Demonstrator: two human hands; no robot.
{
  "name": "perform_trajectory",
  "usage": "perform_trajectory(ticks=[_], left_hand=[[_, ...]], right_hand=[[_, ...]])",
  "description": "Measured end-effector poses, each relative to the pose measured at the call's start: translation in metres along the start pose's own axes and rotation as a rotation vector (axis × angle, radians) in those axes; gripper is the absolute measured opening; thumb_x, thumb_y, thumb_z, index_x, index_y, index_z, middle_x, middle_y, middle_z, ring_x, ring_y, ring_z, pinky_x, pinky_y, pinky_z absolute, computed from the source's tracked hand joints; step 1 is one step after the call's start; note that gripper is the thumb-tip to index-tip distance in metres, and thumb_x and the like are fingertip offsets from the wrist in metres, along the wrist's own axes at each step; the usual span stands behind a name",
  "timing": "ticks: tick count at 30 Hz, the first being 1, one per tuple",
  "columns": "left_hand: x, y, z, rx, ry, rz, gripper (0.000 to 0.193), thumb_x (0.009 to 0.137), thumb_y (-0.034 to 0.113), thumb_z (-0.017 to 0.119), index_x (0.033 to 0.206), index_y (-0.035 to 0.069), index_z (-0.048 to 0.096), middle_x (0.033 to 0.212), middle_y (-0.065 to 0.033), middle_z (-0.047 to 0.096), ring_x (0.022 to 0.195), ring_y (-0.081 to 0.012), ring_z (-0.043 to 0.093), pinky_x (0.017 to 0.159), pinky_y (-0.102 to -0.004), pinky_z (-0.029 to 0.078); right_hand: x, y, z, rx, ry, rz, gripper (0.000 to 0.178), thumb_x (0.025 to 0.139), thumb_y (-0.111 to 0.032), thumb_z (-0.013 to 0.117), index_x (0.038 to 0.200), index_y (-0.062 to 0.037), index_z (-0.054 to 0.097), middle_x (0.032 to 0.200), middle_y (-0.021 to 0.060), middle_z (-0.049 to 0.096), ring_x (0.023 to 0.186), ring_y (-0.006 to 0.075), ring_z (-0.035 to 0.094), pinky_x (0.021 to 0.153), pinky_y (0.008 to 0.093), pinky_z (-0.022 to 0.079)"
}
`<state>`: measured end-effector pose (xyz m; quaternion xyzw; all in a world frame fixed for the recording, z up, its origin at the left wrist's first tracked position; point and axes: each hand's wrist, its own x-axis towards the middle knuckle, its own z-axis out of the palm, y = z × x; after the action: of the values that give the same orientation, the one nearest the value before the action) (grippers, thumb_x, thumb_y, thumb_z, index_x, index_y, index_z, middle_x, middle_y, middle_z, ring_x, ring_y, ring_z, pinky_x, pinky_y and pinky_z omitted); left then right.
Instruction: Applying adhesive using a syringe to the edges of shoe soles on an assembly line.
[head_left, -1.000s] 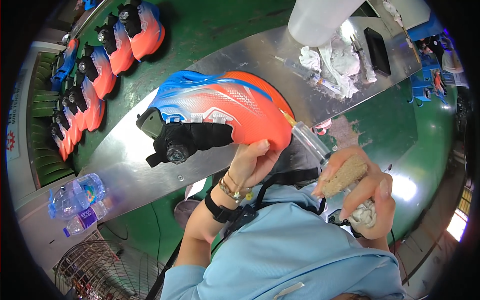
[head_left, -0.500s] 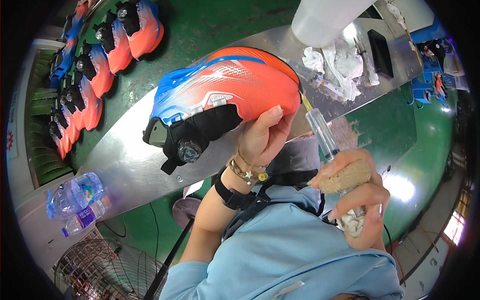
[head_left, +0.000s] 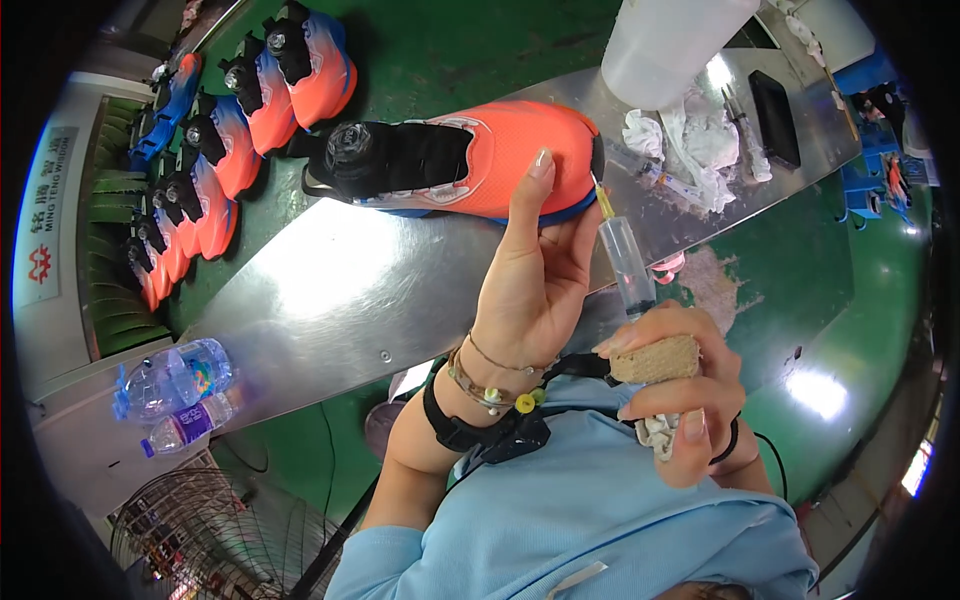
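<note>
An orange and blue sports shoe (head_left: 500, 150) with a black collar and a round dial is held over the metal table, toe to the right. My left hand (head_left: 530, 240) grips its toe end, thumb on the upper and fingers underneath. In my right hand (head_left: 680, 380) is a clear syringe (head_left: 625, 260) with a yellow-based needle, whose tip meets the shoe's toe edge near the sole. The same hand also clasps a tan rough block (head_left: 655, 360) and a crumpled white wad (head_left: 657, 435). The syringe's rear end is hidden by the fingers.
Similar shoes (head_left: 320, 75) stand in rows at the far left. At the right of the metal table (head_left: 320, 300) lie crumpled tissues (head_left: 700, 140), more syringes (head_left: 745, 130), a black phone-like slab (head_left: 773, 115) and a white tub (head_left: 670, 50). Plastic bottles (head_left: 180, 375) sit left, above a wire-caged fan (head_left: 220, 530).
My left hand has rolled the shoe from its side so the top opening and dial face up. The syringe has shifted slightly left with my right hand, its needle still at the toe.
</note>
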<state>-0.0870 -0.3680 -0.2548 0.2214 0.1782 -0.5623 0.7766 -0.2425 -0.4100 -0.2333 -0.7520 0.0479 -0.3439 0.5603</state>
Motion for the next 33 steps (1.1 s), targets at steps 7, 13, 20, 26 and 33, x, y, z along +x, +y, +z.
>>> perform_trajectory(ticks=[7, 13, 20, 26, 33], left_hand=[[-0.005, 0.0, 0.004, 0.033, 0.017, -0.014, 0.029, 0.085, 0.023, 0.064, 0.105, 0.003, 0.058, 0.1, -0.005, 0.062, 0.092, -0.0132, 0.06, 0.084, -0.0225, 0.052], [-0.005, 0.003, -0.001, -0.012, -0.02, -0.05, 0.03, 0.086, 0.023, 0.063, 0.107, 0.003, 0.057, 0.102, -0.006, 0.061, 0.095, -0.0148, 0.06, 0.087, -0.0235, 0.051], [-0.036, 0.024, -0.06, -0.027, -0.313, -0.066, 0.05, 0.085, 0.022, 0.062, 0.128, 0.006, 0.042, 0.129, -0.0073, 0.048, 0.122, -0.0234, 0.042, 0.108, -0.037, 0.032], [-0.113, 0.106, -0.187, 0.332, 0.05, 0.36, 0.054, 0.077, 0.027, 0.069, 0.123, 0.006, 0.049, 0.12, -0.0046, 0.057, 0.116, -0.0207, 0.05, 0.108, -0.0504, 0.027], [-0.216, 0.161, -0.179, 0.474, 0.689, 0.729, 0.038, 0.087, 0.03, 0.057, 0.112, 0.002, 0.053, 0.11, -0.0111, 0.06, 0.096, -0.017, 0.06, 0.084, -0.0315, 0.052]], right_hand=[[-0.007, 0.005, 0.005, -0.032, 0.039, -0.074, 0.02, 0.073, -0.02, 0.048, 0.071, -0.0042, 0.061, 0.096, 0.0247, 0.058, 0.069, 0.0258, 0.057, 0.057, 0.0303, 0.046], [-0.011, 0.002, 0.008, -0.114, -0.02, -0.085, 0.017, 0.073, -0.019, 0.05, 0.073, -0.0059, 0.061, 0.099, 0.0233, 0.058, 0.071, 0.0268, 0.057, 0.057, 0.031, 0.046], [-0.01, -0.01, -0.006, -0.248, -0.05, -0.217, 0.022, 0.076, -0.022, 0.049, 0.075, -0.0067, 0.064, 0.101, 0.0208, 0.054, 0.078, 0.0294, 0.059, 0.065, 0.0332, 0.048], [-0.003, 0.014, -0.004, -0.251, 0.161, -0.137, 0.026, 0.079, -0.021, 0.047, 0.068, -0.0023, 0.061, 0.1, 0.0249, 0.053, 0.08, 0.0292, 0.061, 0.068, 0.0342, 0.05], [0.012, 0.057, -0.011, -0.267, 0.258, -0.135, 0.027, 0.082, -0.018, 0.045, 0.067, 0.0, 0.059, 0.099, 0.0266, 0.054, 0.078, 0.029, 0.061, 0.069, 0.033, 0.049]])
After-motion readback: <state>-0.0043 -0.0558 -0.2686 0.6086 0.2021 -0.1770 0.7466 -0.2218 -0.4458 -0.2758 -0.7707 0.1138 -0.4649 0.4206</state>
